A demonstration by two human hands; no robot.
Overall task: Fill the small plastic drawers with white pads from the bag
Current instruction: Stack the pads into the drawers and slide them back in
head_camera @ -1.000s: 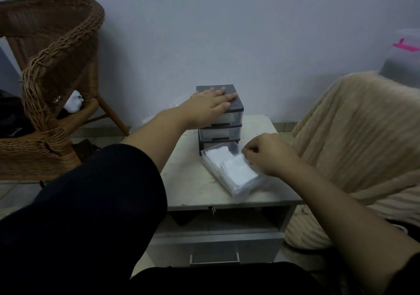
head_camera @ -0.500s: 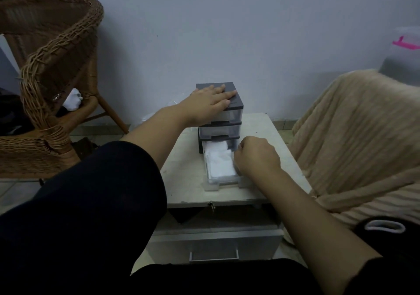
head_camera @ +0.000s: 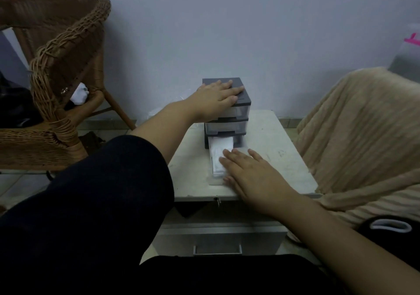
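Steadying the small grey three-tier plastic drawer unit (head_camera: 227,110), the left hand (head_camera: 217,97) lies flat and open on its top. The right hand (head_camera: 247,172), fingers spread, gripping nothing, rests on the pulled-out clear bottom drawer (head_camera: 214,181) holding white pads (head_camera: 219,158). Judged step: closing it; next, a straight push inward.

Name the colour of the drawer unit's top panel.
Dark grey top panel, clearest in the head view.

wall (head_camera: 227,22): plain, dim | wicker chair (head_camera: 56,79): left | beige blanket (head_camera: 363,135): right
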